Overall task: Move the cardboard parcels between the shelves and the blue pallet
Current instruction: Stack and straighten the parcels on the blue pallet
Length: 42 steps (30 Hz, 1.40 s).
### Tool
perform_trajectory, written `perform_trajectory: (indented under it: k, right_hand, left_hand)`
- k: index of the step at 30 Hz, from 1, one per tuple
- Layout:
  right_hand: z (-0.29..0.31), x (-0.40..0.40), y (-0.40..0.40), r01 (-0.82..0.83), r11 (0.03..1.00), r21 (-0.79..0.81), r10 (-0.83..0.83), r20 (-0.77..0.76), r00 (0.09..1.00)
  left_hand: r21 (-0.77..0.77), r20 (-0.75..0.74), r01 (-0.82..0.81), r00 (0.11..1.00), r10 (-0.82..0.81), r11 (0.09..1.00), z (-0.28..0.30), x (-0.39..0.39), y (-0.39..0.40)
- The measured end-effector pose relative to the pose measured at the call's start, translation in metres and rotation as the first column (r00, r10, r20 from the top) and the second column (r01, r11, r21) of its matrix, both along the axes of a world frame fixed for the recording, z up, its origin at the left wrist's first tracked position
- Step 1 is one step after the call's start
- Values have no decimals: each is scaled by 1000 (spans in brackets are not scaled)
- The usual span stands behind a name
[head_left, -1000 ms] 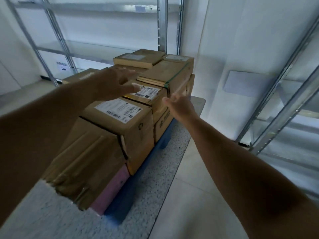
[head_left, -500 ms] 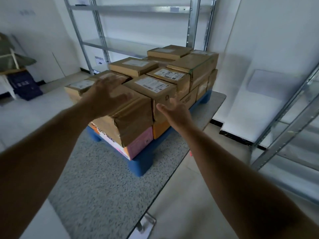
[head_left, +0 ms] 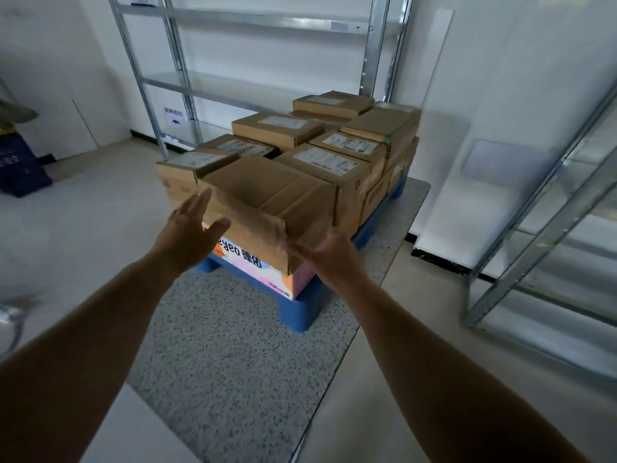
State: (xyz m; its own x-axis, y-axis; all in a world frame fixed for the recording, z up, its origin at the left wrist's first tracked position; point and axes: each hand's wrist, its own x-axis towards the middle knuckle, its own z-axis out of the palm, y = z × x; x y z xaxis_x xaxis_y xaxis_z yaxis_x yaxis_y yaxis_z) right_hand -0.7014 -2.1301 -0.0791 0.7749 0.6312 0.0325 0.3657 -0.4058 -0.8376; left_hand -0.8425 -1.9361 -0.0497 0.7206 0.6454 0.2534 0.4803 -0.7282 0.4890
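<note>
Reaching toward the nearest cardboard parcel (head_left: 267, 208), which sits atop a pink printed box (head_left: 267, 272) at the front corner of the blue pallet (head_left: 297, 312), the left hand (head_left: 190, 228) and right hand (head_left: 329, 257) flank it with fingers spread, gripping nothing, empty metal shelves (head_left: 253, 91) behind.
</note>
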Motion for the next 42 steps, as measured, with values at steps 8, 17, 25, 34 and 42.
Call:
perform_trajectory:
  k: [8,17,25,34,42]
  right_hand:
    - [-19,-42,22,140,984,-111,-126,125,984]
    - [-32,-57,44,320,928,-190,-302,119,946]
    - [-40,-49,51,413,897,-157,-385,178,906]
    - [-39,-53,53,399,908,-125,-383,131,914]
    - [-32,-57,48,373,918,-133,-346,189,919]
  left_hand:
    - [185,40,126,990,-135,975,-3,-3,47]
    - [368,-98,310,951,-295,877,6,15,77]
    - [309,-55,323,945,-323,894,-1,22,80]
    - [273,-47,306,951,-305,912,1,23,76]
    - [245,-112,313,949,-294,918,5,16,72]
